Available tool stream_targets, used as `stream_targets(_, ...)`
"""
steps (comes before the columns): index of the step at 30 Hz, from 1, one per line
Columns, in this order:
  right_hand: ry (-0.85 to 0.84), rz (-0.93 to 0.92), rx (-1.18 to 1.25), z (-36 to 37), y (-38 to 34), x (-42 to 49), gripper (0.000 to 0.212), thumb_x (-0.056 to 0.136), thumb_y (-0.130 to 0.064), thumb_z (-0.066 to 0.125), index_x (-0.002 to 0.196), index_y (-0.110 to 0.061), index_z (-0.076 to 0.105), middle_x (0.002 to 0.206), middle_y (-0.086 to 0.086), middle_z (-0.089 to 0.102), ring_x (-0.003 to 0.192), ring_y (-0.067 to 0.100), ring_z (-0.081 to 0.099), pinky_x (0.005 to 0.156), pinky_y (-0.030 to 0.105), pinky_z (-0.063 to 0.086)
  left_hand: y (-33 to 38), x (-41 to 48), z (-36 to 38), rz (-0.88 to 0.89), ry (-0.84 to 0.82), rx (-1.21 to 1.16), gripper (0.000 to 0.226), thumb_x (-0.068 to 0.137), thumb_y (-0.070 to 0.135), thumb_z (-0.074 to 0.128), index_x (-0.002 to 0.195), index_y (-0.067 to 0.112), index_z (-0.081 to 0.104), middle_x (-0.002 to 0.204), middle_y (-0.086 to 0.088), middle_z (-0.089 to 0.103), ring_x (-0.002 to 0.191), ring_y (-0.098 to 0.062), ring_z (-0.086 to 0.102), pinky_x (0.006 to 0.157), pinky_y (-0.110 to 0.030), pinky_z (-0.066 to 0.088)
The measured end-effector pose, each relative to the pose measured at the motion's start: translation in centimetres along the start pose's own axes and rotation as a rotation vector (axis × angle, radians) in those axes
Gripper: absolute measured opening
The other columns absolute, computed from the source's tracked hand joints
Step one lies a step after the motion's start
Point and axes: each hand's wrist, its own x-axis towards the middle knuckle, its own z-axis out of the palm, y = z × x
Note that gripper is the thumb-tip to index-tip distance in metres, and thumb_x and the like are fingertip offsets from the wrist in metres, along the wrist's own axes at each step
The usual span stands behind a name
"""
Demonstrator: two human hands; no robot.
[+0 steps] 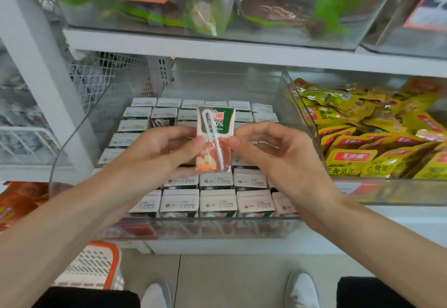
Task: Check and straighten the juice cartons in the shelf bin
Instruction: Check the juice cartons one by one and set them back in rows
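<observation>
So one carton (pixel 215 138) was up out of the bin (pixel 217 225), pinched between both hands. The left hand (pixel 159 145) gripped its left edge, thumb in front and fingers behind, and the right hand (pixel 273 148) did the same on the right edge. Holding it by the sides left the printed face uncovered and turned toward the person, which I'd guess was the point: checking the front and the straw (pixel 212 133). That straw, bent and white in a clear wrapper, ran slantwise between the two thumbs. The carton looked like smooth coated paperboard, a small flat-sided brick, green and white up top with apple art lower down.

Right under and beyond the hands, the rest of the cartons (pixel 217 202) were packed upright in tidy rows, folded white tops and date stamps showing. The bin was clear hard plastic with rounded corners, so the stock showed from the front. One carton just past the left fingers seemed to sit differently from its neighbours. Off to the right of the right hand, crinkly glossy yellow snack packets (pixel 362 133) were heaped loose.
</observation>
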Motion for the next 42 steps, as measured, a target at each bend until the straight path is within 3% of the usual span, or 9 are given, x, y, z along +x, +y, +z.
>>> stream_targets(5, 0.019, 0.036, 0.041, 0.1, 0.2, -0.2, 0.013, 0.089, -0.02, 0.082, 0.101, -0.015, 0.081, 0.1, 0.0, 0.083, 0.094, 0.016, 0.079, 0.084, 0.024, 0.062, 0.0, -0.3, -0.2, -0.005, -0.033, -0.062, 0.036, 0.096, 0.032, 0.059, 0.128, 0.019, 0.07, 0.118, -0.004, 0.079, 0.112, -0.02, 0.076, 0.088, -0.025, 0.061)
stream_targets(9, -0.009, 0.102, 0.116, 0.4, -0.1, -0.5, 0.013, 0.099, -0.014, 0.072, 0.107, -0.008, 0.079, 0.099, 0.005, 0.083, 0.09, 0.018, 0.08, 0.078, 0.021, 0.061, 0.2, -0.5, -0.3, 0.008, -0.022, -0.036, 0.029, 0.089, 0.026, 0.07, 0.117, 0.023, 0.076, 0.116, -0.006, 0.079, 0.108, -0.024, 0.077, 0.086, -0.03, 0.064)
stream_targets(12, -0.065, 0.154, 0.123, 0.5, -0.5, -0.7, 0.016, 0.102, -0.018, 0.068, 0.111, -0.009, 0.078, 0.104, 0.005, 0.083, 0.099, 0.023, 0.08, 0.092, 0.032, 0.061, 0.4, -0.9, -0.3, 0.021, -0.054, -0.045, 0.033, 0.083, 0.032, 0.075, 0.117, 0.035, 0.077, 0.121, -0.001, 0.078, 0.112, -0.019, 0.076, 0.087, -0.026, 0.062)
stream_targets(16, -0.149, 0.176, 0.067, 0.8, -0.8, -1.2, 0.037, 0.085, -0.042, 0.08, 0.113, -0.018, 0.079, 0.105, 0.001, 0.082, 0.1, 0.016, 0.079, 0.097, 0.03, 0.059, 0.5, -1.2, 0.0, 0.001, -0.174, -0.022, 0.038, 0.088, 0.041, 0.069, 0.124, 0.033, 0.075, 0.126, 0.004, 0.076, 0.119, -0.013, 0.072, 0.092, -0.02, 0.058)
stream_targets(19, -0.153, 0.154, 0.032, 0.8, -0.9, -1.2, 0.04, 0.082, -0.038, 0.084, 0.116, -0.019, 0.078, 0.106, 0.012, 0.077, 0.093, 0.014, 0.079, 0.089, 0.023, 0.06, 0.7, -1.3, 0.1, 0.022, -0.182, 0.022, 0.036, 0.089, 0.042, 0.068, 0.124, 0.039, 0.074, 0.123, 0.007, 0.078, 0.116, -0.011, 0.073, 0.089, -0.017, 0.058)
stream_targets(23, -0.111, 0.149, 0.024, 0.5, -0.9, -1.1, 0.048, 0.078, -0.04, 0.087, 0.121, -0.024, 0.073, 0.102, 0.0, 0.082, 0.094, 0.012, 0.079, 0.099, 0.035, 0.054, 0.9, -1.1, 0.2, 0.037, -0.119, -0.012, 0.032, 0.082, 0.042, 0.074, 0.114, 0.042, 0.077, 0.115, 0.003, 0.08, 0.109, -0.014, 0.076, 0.084, -0.019, 0.06)
stream_targets(30, -0.173, 0.173, 0.16, 0.1, -0.3, -1.0, 0.024, 0.099, -0.029, 0.072, 0.114, -0.011, 0.071, 0.11, 0.007, 0.082, 0.107, 0.023, 0.078, 0.098, 0.03, 0.06, 0.4, -1.0, -0.3, 0.038, -0.002, 0.021, 0.031, 0.081, 0.036, 0.077, 0.111, 0.034, 0.078, 0.111, 0.0, 0.081, 0.101, -0.021, 0.079, 0.081, -0.027, 0.064)
stream_targets(37, -0.292, 0.184, 0.204, 0.5, -0.4, -0.7, 0.028, 0.1, -0.038, 0.068, 0.117, -0.016, 0.071, 0.114, 0.006, 0.081, 0.113, 0.021, 0.076, 0.109, 0.041, 0.051, 0.7, -1.2, -0.2, 0.058, -0.045, 0.118, 0.035, 0.088, 0.039, 0.074, 0.124, 0.04, 0.074, 0.125, 0.019, 0.075, 0.115, -0.003, 0.072, 0.088, -0.015, 0.057)
stream_targets(42, -0.286, 0.073, 0.038, 0.9, -0.3, -0.7, 0.024, 0.102, -0.022, 0.068, 0.125, -0.015, 0.073, 0.115, -0.001, 0.081, 0.11, 0.014, 0.077, 0.101, 0.025, 0.058, 0.7, -1.2, -0.2, 0.066, 0.071, 0.234, 0.045, 0.069, 0.047, 0.083, 0.113, 0.046, 0.074, 0.112, 0.028, 0.076, 0.106, 0.018, 0.065, 0.09, -0.019, 0.043)
